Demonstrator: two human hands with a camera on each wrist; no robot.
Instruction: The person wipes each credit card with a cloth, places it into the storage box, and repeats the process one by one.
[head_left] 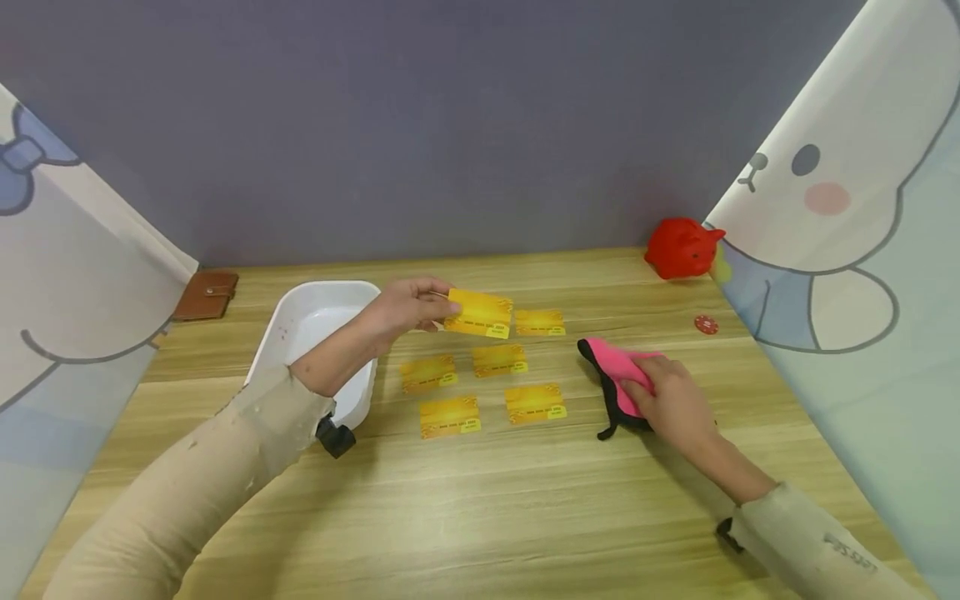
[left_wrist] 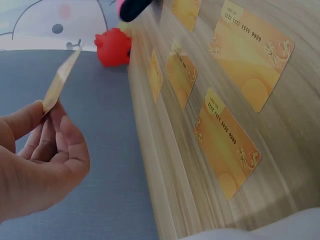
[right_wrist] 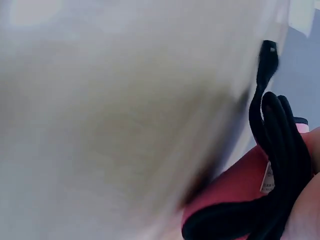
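Observation:
My left hand [head_left: 403, 312] pinches a golden-yellow bank-style card [head_left: 480, 310] between thumb and fingers, raised above the table. In the left wrist view the held card [left_wrist: 61, 82] is seen nearly edge-on. Several matching cards lie flat below it, among them a front-left card [head_left: 448, 417], a front-right card [head_left: 536, 403] and a back card [head_left: 538, 322]. Over to the right, my right hand [head_left: 678, 408] grips a folded pink cloth [head_left: 617, 365] with black edging. The right wrist view shows its black strap [right_wrist: 269, 62] and a small white label [right_wrist: 267, 179].
A white plastic tray [head_left: 272, 333] stands under my left forearm. A brown leather wallet [head_left: 206, 296] lies at the back left. At the back right sits a red piggy bank [head_left: 681, 248], with a red poker chip [head_left: 706, 324] in front of it. Grey panelling closes the back.

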